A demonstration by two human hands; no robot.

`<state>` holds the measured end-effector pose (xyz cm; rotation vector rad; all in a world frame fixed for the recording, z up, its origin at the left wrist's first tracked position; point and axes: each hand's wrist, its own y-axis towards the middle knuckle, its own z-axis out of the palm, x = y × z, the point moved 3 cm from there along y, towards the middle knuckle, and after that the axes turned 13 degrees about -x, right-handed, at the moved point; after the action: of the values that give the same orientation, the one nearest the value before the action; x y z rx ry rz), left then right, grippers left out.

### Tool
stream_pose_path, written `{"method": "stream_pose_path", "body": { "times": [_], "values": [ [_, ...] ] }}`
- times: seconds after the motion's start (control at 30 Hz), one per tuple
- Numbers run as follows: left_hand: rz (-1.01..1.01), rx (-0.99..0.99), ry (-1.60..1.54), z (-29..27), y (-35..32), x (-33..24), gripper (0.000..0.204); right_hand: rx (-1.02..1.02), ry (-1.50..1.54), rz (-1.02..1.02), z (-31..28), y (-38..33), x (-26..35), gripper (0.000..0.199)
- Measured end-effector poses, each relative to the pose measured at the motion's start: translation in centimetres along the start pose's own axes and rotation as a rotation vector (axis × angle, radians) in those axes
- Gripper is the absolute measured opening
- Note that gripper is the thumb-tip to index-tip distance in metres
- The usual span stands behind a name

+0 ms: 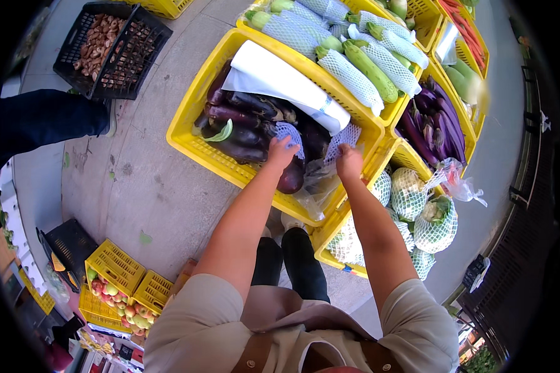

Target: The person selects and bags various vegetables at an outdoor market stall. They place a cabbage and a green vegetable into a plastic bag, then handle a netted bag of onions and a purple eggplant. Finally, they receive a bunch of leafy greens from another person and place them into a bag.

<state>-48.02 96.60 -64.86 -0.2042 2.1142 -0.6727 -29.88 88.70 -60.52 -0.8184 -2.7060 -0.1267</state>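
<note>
In front of me a yellow crate [200, 84] holds dark, plump eggplants [233, 149], with a white roll of plastic bags [289, 87] lying across them. My left hand [282, 153] grips a lavender foam net sleeve [288, 132]; an eggplant sits just below it, and I cannot tell whether the sleeve is around one. My right hand [350, 161] is closed on another lavender foam net sleeve [347, 137] near the crate's right side. Between the hands, crumpled clear plastic [320, 177] hangs over the near edge. A green leaf [221, 132] rests on the eggplants.
Zucchini in white netting [348, 78], long purple eggplants [438, 121] and netted cauliflowers [410, 193] fill adjoining yellow crates. A black crate of brown knobbly roots [99, 46] stands far left, beside another person's leg [50, 121]. Apples [121, 304] sit lower left.
</note>
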Motion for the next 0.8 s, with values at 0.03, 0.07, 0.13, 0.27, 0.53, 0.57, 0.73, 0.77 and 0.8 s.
{"method": "stream_pose_path", "body": {
  "times": [0.03,0.07,0.13,0.27,0.53,0.57,0.73,0.77,0.8],
  "values": [
    [-0.069,0.014,-0.106,0.7,0.8,1.5,0.047,-0.101,0.128,-0.006,-0.8,-0.8,0.7,0.028],
    [-0.137,0.026,-0.214,1.4,1.4,3.1,0.047,-0.202,0.256,-0.011,-1.9,-1.8,1.5,0.026],
    [-0.229,0.072,-0.473,1.4,1.2,3.3,0.047,-0.12,0.455,-0.026,-4.4,-3.6,5.1,0.021],
    [-0.513,0.416,-1.003,-3.1,-5.8,-3.6,0.032,-0.113,0.519,-0.126,-4.7,-4.2,9.8,0.038],
    [-0.556,0.046,-1.113,-8.9,-10.8,4.1,0.029,0.77,1.36,0.42,-1.6,-8.5,14.5,0.044],
    [-0.588,0.027,-1.09,-9.6,-11.3,5.0,0.029,0.769,1.353,0.479,-0.8,-7.5,13.5,0.043],
    [-0.686,0.032,-1.066,-11.3,-13.2,6.9,0.03,0.416,0.341,-0.08,5.6,-3.1,10.1,0.032],
    [-0.674,0.052,-1.061,-11.2,-13.5,6.8,0.029,0.367,0.231,-0.242,6.3,-2.8,10.7,0.03],
    [-0.644,0.055,-1.029,-11.2,-13.7,6.9,0.028,0.377,0.195,-0.306,7.3,-3.0,10.9,0.029]
  ]
}}
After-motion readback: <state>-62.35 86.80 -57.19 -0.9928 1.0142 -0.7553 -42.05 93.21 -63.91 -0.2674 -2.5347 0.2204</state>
